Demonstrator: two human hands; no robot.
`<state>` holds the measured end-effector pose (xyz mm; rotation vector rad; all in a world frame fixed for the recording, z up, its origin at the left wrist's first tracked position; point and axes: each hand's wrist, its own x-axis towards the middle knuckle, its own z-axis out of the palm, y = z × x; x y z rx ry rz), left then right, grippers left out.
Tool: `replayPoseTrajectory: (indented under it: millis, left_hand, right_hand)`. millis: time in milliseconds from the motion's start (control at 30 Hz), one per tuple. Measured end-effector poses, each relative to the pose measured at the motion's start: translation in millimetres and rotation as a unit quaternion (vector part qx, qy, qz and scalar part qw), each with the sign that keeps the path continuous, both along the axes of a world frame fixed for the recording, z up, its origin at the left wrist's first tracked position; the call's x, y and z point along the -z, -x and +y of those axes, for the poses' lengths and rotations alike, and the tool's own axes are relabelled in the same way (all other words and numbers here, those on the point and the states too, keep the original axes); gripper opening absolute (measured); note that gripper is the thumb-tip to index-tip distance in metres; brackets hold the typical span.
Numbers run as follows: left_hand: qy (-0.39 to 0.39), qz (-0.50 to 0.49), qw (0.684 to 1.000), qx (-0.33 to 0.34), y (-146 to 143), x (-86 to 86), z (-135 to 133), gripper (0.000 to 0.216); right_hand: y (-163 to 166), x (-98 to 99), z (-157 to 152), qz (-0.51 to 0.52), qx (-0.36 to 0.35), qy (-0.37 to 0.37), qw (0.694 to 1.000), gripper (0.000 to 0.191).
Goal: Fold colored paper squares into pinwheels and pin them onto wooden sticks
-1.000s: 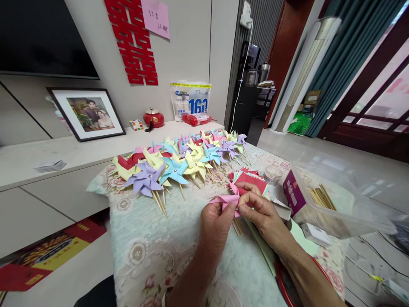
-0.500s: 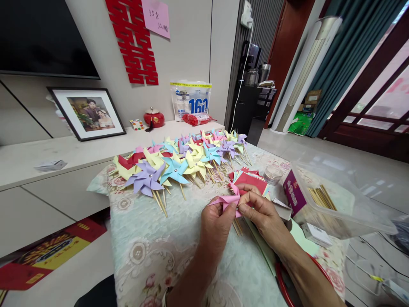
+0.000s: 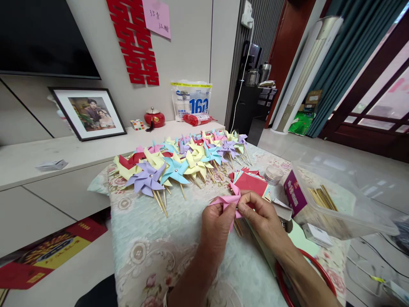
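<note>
My left hand and my right hand meet over the table and both pinch a pink paper pinwheel, its blades folded toward the centre. Just behind it lies a stack of red and coloured paper squares. Further back, several finished pinwheels in purple, blue, yellow, pink and red lie in rows on wooden sticks. A few loose sticks lie under my hands.
A clear plastic box with wooden sticks and a purple carton stands at the right. A small round clear container sits beside the paper stack. A red ring lies near my right forearm. The floral tablecloth covers the table.
My hands have shifted very slightly on the pink pinwheel; my right fingers press closer to its centre. Nothing else has moved.
</note>
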<state>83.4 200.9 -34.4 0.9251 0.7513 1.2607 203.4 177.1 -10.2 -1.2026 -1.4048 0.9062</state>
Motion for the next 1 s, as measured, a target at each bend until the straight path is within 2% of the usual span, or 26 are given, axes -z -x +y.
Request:
replayPoseTrajectory:
  millis: [267, 400, 500, 600, 800, 1000]
  left_hand:
    - [0.043, -0.040, 0.998, 0.002, -2, -1.5, -3, 0.025]
    - [0.077, -0.031, 0.997, -0.010, -3, 0.4, -4, 0.028]
    - [0.076, -0.029, 0.997, -0.013, -4, 3.4, -3, 0.031]
    - [0.074, -0.033, 0.997, -0.017, -6, 5.4, -2, 0.031]
    - [0.063, -0.064, 0.996, -0.026, -7, 4.7, -1, 0.024]
    - [0.064, -0.041, 0.997, -0.027, -6, 1.0, -2, 0.020]
  right_hand:
    - [9, 2.2, -3, 0.011, 0.085, -0.002, 0.996, 0.015]
    - [8, 8.2, -2, 0.017, 0.109, -0.014, 0.994, 0.031]
    - [8, 9.5, -2, 0.019, 0.108, 0.000, 0.994, 0.048]
    - [9, 7.7, -2, 0.040, 0.110, 0.014, 0.993, 0.057]
    - [11, 4.5, -2, 0.044, 0.122, 0.024, 0.991, 0.058]
    - [10, 7.2, 0, 0.025, 0.137, 0.020, 0.990, 0.054]
